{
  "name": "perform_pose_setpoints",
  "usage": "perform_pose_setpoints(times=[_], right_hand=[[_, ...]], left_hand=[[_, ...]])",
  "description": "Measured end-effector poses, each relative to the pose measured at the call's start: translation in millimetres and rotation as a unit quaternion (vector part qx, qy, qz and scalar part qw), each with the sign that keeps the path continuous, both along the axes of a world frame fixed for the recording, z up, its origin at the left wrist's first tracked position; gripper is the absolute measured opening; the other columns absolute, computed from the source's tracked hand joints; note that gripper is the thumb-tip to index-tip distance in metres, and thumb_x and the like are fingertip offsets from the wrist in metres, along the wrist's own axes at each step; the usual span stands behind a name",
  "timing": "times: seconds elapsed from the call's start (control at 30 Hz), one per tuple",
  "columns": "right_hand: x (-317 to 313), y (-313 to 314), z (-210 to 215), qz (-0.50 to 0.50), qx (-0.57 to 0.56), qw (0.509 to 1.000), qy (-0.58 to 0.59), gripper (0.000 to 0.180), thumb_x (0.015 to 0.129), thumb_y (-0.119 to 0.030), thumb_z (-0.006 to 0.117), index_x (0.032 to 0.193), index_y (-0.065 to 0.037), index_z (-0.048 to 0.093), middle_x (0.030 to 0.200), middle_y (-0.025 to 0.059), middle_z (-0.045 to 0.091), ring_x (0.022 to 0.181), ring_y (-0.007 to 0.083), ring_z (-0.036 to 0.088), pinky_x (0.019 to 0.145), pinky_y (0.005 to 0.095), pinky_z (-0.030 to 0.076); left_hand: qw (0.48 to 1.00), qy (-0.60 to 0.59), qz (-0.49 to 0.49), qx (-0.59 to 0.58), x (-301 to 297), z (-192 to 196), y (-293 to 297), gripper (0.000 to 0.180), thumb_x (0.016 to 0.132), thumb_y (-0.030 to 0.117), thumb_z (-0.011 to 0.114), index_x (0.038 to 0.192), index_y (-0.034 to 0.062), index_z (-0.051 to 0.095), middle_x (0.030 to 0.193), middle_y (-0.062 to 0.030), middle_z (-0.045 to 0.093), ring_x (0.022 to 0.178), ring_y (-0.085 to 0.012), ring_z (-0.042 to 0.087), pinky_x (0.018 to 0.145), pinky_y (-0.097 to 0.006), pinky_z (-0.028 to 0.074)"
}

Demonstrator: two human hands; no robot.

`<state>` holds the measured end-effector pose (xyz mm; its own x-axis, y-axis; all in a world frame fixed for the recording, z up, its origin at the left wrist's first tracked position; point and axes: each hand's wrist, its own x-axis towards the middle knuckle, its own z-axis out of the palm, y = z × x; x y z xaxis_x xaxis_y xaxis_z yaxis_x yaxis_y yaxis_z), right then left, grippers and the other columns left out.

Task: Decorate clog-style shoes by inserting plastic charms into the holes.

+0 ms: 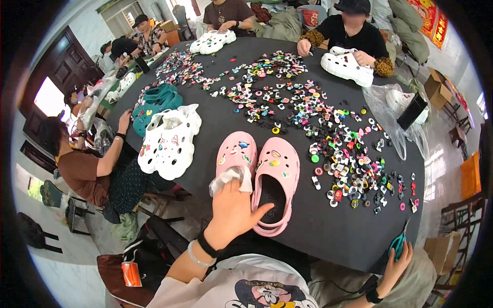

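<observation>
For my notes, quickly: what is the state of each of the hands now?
Left hand: holding crumpled paper in the left pink clog.
Right hand: closed on teal scissors.

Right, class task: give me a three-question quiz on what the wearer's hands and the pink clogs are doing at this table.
1. True or false: the left hand rests on the pair of pink clogs.
2. What does the right hand hold at the table edge? A) teal scissors B) a white clog C) a black box
3. Fill in: to the right of the pink clogs lies a spread of small colourful ____.

Key:
1. True; it presses a crumpled clear wrapper at the left clog's opening.
2. A, the teal scissors.
3. Charms.
</observation>
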<state>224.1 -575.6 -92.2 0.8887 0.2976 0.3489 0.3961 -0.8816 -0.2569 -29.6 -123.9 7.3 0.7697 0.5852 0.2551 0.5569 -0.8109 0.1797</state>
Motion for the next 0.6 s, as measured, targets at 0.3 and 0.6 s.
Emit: perform_pose_setpoints(times=[0.3,0.6], right_hand=[[-4.7,38.7,16.1,0.034,0.085,0.996,-0.017,0.046,0.087,-0.010,0.067,0.131,-0.006,0.054,0.139,0.0175,0.048,0.126,0.0372,0.047,0.104,0.0474,0.038],[-32.6,57.2,29.4,0.035,0.070,0.997,0.007,0.045,0.083,-0.009,0.070,0.127,-0.009,0.059,0.136,0.0124,0.052,0.127,0.0338,0.046,0.107,0.0460,0.033]], left_hand=[[0.998,-0.050,0.001,-0.027,-1.3,-31.0,31.9,0.065,0.070,0.026,0.078,0.127,0.0027,0.057,0.102,-0.0214,0.064,0.096,-0.0407,0.059,0.084,-0.045,0.049],[0.952,0.034,-0.293,-0.082,-38.1,6.3,85.2,0.042,0.066,0.009,0.079,0.106,0.0065,0.066,0.101,-0.0126,0.063,0.099,-0.0360,0.058,0.088,-0.045,0.045]])
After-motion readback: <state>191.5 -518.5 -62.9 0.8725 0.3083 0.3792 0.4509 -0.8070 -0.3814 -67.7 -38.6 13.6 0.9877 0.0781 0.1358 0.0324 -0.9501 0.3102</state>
